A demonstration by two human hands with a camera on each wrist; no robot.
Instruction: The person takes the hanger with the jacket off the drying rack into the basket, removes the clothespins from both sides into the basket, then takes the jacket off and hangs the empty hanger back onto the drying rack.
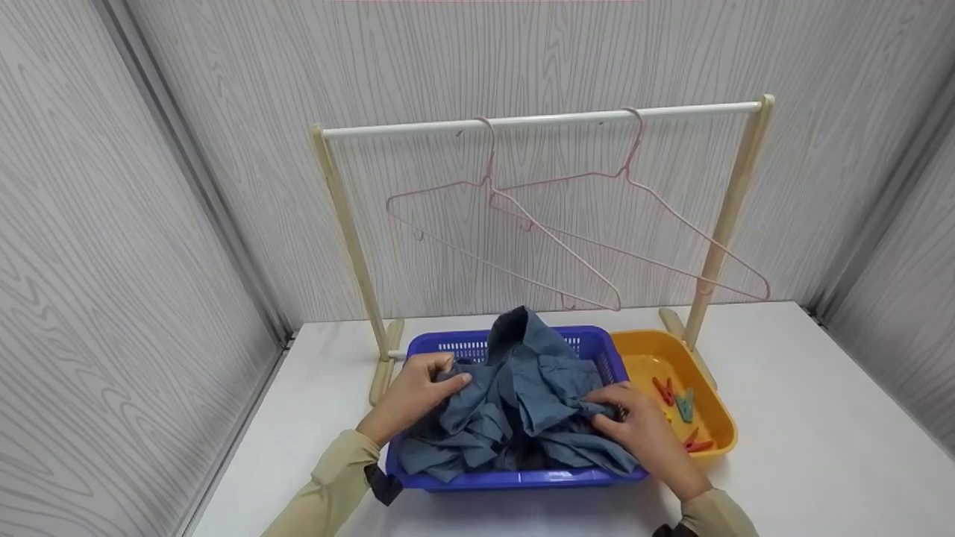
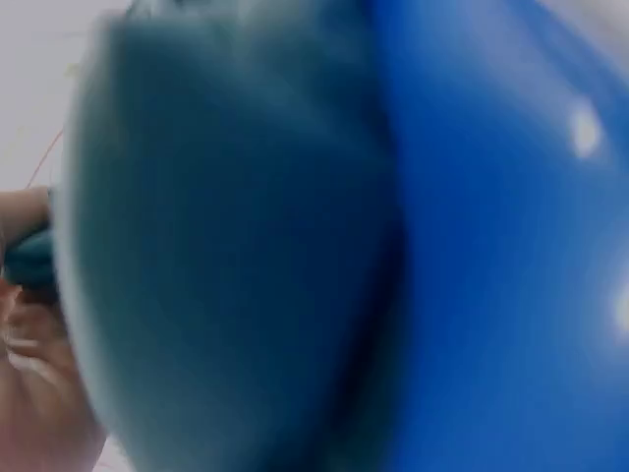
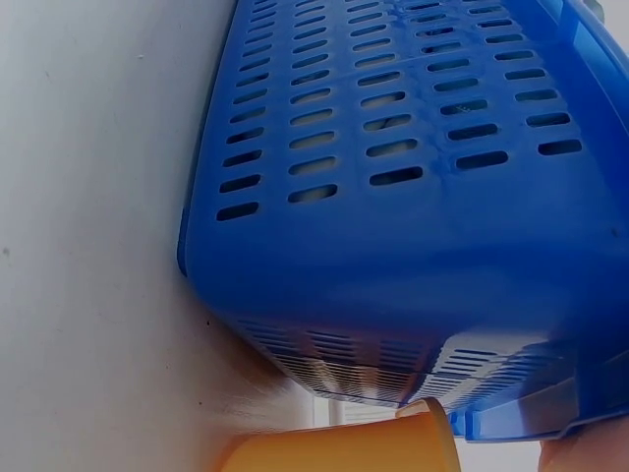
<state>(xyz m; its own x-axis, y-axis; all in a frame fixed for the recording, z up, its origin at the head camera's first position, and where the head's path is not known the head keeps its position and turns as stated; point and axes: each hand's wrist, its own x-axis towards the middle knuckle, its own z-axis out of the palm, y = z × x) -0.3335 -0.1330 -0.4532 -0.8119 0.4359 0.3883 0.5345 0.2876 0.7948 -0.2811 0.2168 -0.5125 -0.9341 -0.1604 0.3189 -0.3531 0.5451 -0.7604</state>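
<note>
A crumpled blue-grey garment point(image 1: 537, 388) fills the blue plastic basket point(image 1: 522, 479), one fold standing up above the back rim. My left hand point(image 1: 418, 391) pinches the cloth at the basket's left side, thumb on top. At the right side my right hand point(image 1: 642, 429) holds another part of it between thumb and fingers. Blurred cloth point(image 2: 236, 246) covers much of the left wrist view, with the hand point(image 2: 39, 383) at its left edge gripping a bit of fabric. The right wrist view shows mostly the basket's slotted wall point(image 3: 393, 246).
Behind the basket stands a wooden rack with a white rail point(image 1: 552, 119), from which two pink hangers point(image 1: 556, 231) point(image 1: 694, 224) hang. A yellow tray point(image 1: 720, 414) with several clothespins point(image 1: 684, 405) sits against the basket's right side. Wood-patterned panels surround the white table point(image 1: 806, 432).
</note>
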